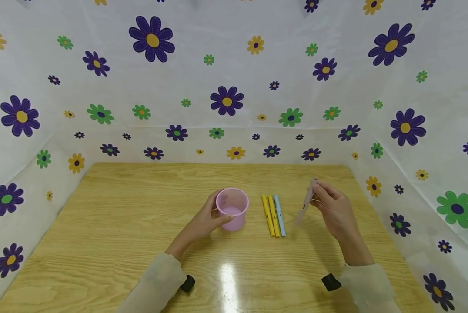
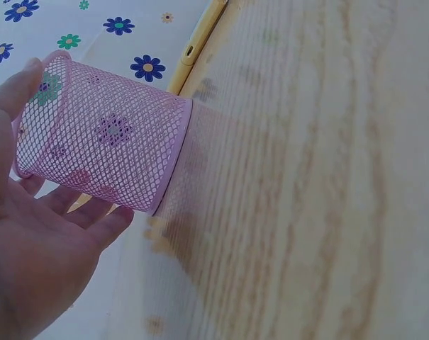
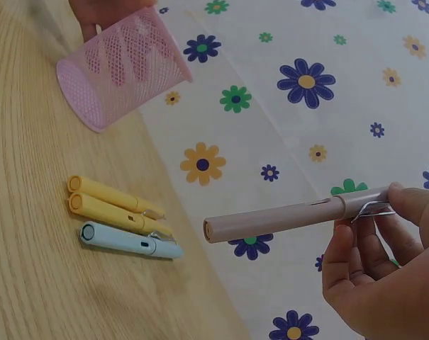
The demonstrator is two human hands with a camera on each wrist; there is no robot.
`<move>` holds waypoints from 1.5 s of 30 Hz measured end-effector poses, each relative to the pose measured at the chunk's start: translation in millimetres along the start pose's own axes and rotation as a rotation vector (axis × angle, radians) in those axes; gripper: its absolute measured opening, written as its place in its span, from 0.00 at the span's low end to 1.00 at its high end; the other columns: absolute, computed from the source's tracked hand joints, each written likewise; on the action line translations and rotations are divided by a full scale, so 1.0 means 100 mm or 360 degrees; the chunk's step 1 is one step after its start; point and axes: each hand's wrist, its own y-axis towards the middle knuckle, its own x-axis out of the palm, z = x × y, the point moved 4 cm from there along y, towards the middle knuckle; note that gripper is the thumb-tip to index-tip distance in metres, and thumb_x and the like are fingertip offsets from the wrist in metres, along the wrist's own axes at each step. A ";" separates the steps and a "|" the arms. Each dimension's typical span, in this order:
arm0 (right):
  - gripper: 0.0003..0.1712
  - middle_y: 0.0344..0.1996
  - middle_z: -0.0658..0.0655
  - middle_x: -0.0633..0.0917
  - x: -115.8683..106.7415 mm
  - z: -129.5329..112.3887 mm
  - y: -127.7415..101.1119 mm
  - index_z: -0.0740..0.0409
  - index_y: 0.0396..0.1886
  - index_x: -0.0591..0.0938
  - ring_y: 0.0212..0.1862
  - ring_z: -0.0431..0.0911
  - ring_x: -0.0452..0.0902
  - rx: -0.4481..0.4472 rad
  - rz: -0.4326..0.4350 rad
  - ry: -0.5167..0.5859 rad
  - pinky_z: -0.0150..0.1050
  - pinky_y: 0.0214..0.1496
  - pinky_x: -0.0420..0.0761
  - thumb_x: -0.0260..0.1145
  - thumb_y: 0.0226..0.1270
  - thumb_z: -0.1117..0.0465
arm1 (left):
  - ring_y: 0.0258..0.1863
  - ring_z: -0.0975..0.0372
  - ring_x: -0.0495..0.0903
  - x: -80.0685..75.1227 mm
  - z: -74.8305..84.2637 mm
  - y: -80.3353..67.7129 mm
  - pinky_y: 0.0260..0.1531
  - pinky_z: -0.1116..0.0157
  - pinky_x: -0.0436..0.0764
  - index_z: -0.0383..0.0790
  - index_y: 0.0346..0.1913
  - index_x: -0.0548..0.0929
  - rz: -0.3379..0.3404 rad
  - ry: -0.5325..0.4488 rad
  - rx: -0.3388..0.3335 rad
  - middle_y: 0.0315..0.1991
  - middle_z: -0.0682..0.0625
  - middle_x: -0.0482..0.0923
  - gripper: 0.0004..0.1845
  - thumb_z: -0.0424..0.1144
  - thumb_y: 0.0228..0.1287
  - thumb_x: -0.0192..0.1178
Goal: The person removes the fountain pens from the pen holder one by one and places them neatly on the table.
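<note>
— While the left hand [image 1: 204,221] curled round the pink wire-mesh pen cup [image 1: 232,208] standing on the pale wooden tabletop [image 1: 140,226], what was the other hand doing?

— The right hand [image 1: 335,208] held a dusty-pink capped pen [image 3: 285,218] above the tabletop, pinched at the clip end between thumb and fingertips, barrel pointing toward the cup.

— And the rest of the pens?

— Two yellow capped pens [image 1: 271,215] and one light-blue capped pen [image 1: 279,216] lay side by side, touching, between the cup and the raised pen.

— How did the held pen look to handle?

— Light and rigid, by appearance, with a smooth plastic barrel that could slip; a pinch nearer its middle would likely steady it better than the grip by the clip.

— The cup?

— Likely light and easily tipped, so the left hand's grip around its wall looked sensible. Flowered white sheeting [image 1: 226,100] walled the scene.
</note>
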 end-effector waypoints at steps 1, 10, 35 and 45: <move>0.10 0.40 0.48 0.85 -0.02 0.01 0.00 0.49 0.45 0.90 0.43 0.40 0.80 0.0010 0.0001 -0.0003 0.31 0.49 0.83 0.62 0.79 0.59 | 0.75 0.47 0.63 0.00 0.00 0.00 0.74 0.51 0.64 0.47 0.82 0.51 0.0002 0.0003 0.0000 0.76 0.43 0.60 0.46 0.40 0.70 0.68; 0.09 0.39 0.48 0.85 -0.14 0.13 -0.02 0.52 0.46 0.89 0.42 0.40 0.81 0.0085 -0.0039 -0.0111 0.32 0.49 0.83 0.63 0.79 0.59 | 0.75 0.44 0.63 0.00 0.01 -0.01 0.74 0.49 0.64 0.44 0.82 0.49 0.0002 -0.0001 0.0010 0.77 0.40 0.59 0.47 0.39 0.71 0.68; 0.14 0.40 0.47 0.85 -0.26 0.53 0.13 0.60 0.56 0.83 0.43 0.40 0.81 0.0282 -0.0002 -0.0256 0.34 0.49 0.83 0.62 0.79 0.58 | 0.74 0.43 0.63 0.00 0.01 0.00 0.73 0.46 0.64 0.45 0.82 0.50 -0.0011 0.0012 0.0007 0.76 0.40 0.60 0.46 0.38 0.71 0.67; 0.30 0.39 0.46 0.84 -0.25 0.71 0.23 0.74 0.67 0.73 0.42 0.38 0.79 0.0368 0.0055 -0.0396 0.32 0.46 0.82 0.63 0.79 0.54 | 0.74 0.44 0.63 0.00 0.00 -0.01 0.73 0.47 0.64 0.46 0.82 0.50 0.0009 0.0020 -0.0002 0.76 0.42 0.60 0.47 0.41 0.70 0.68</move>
